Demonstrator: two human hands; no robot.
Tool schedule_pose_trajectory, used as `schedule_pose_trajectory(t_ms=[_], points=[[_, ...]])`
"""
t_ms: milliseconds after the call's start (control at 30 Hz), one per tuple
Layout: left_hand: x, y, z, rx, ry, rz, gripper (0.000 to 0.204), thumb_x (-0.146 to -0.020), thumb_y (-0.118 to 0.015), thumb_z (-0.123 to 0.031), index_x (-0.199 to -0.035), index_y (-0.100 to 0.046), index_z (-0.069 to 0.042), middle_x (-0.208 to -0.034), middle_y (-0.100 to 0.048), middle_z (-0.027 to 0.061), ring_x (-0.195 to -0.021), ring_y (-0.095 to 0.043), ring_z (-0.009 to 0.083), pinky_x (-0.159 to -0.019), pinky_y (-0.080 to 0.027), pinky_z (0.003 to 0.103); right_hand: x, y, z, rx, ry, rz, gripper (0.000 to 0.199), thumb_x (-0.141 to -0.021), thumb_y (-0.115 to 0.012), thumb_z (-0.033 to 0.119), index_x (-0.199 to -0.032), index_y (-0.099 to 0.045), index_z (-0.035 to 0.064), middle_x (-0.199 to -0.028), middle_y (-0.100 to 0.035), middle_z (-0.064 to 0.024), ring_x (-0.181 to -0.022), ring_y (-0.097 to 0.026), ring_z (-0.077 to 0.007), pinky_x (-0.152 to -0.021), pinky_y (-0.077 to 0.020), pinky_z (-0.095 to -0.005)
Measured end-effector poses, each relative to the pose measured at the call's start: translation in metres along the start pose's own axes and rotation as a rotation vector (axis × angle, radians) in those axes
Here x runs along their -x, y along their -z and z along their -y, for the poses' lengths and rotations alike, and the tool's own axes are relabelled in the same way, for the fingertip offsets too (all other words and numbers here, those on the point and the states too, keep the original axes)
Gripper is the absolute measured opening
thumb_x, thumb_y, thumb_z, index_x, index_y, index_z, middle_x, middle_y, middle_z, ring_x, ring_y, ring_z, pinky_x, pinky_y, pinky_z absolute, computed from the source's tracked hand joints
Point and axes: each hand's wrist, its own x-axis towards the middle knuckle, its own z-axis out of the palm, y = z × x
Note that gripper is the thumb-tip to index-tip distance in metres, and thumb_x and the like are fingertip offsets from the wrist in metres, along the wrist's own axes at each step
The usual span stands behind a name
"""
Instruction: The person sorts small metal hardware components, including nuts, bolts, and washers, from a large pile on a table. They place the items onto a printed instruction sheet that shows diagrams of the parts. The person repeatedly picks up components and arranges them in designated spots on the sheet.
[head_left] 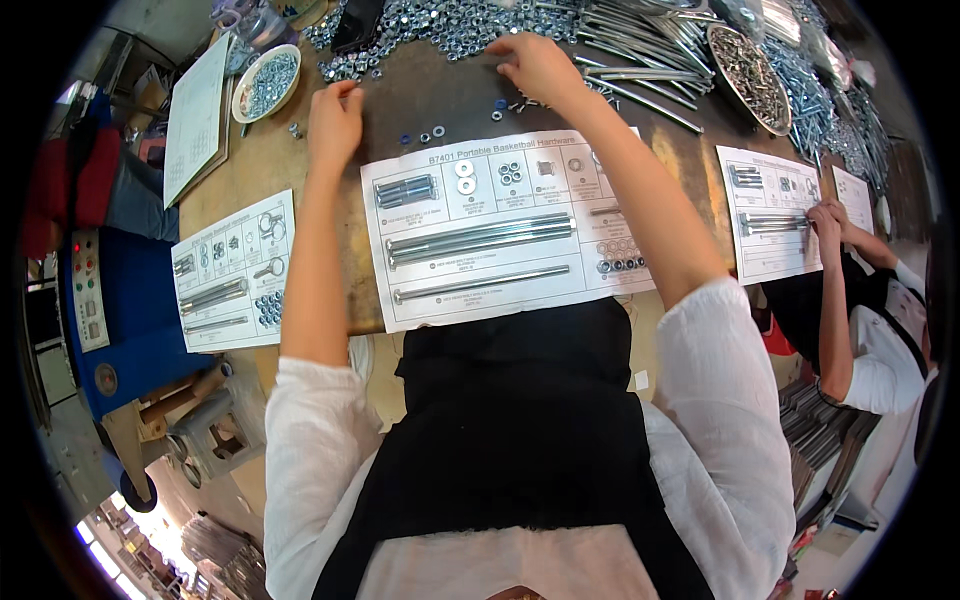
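Note:
My left hand hovers at the near edge of the nut pile, left of centre, its fingers curled together; whatever they may hold is too small to make out. My right hand reaches to the pile's right part, fingers stretched out and thumb apart. The heap of shiny metal nuts spreads along the back of the table. Below my hands lies a printed picture sheet, with pictured bolts, washers and nuts; parts are laid on its right side, partly behind my right forearm. A few loose nuts sit just above it.
At left stand a bowl of small hardware and a white board. Long bolts and a bowl of screws are at the back right. Another picture sheet lies left. A co-worker's hands touch a right-hand sheet.

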Motion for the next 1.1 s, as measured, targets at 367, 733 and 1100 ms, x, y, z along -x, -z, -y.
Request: schedule_pose_trajectory(t_ms=[367, 733, 1100], points=[[-0.070, -0.111, -0.036, 0.011, -0.100, 0.044, 0.030, -0.085, -0.071, -0.021, -0.112, -0.074, -0.009, -0.095, -0.070, 0.0160, -0.086, -0.070, 0.0287, -0.081, -0.055, 0.040, -0.036, -0.036, -0.006, -0.153, -0.045, 0.001, 0.039, -0.072, -0.083, 0.011, -0.110, -0.076, 0.0173, -0.108, -0.066, -0.0111, -0.088, -0.070, -0.0273, -0.083, -0.0557, -0.0369], [0.012, -0.086, -0.067, 0.257, -0.200, 0.201, 0.026, -0.090, -0.064, -0.002, -0.114, -0.071, -0.009, -0.105, -0.066, 0.0120, -0.093, -0.068, 0.0266, -0.082, -0.054, 0.036, 0.015, -0.024, 0.026, -0.315, -0.002, 0.104, 0.026, -0.079, -0.076, 0.005, -0.104, -0.071, 0.0042, -0.096, -0.073, -0.0130, -0.085, -0.072, -0.0288, -0.077, -0.0561, -0.0390], [0.052, -0.035, -0.078, -0.006, -0.128, 0.262, 0.021, -0.086, -0.074, -0.012, -0.105, -0.072, -0.003, -0.088, -0.062, 0.0116, -0.077, -0.064, 0.0254, -0.072, -0.052, 0.038, 0.027, -0.021, 0.033, -0.172, 0.010, 0.150, 0.023, -0.082, -0.077, 0.017, -0.103, -0.072, 0.0098, -0.101, -0.069, -0.0096, -0.096, -0.068, -0.0309, -0.081, -0.0546, -0.0420]])
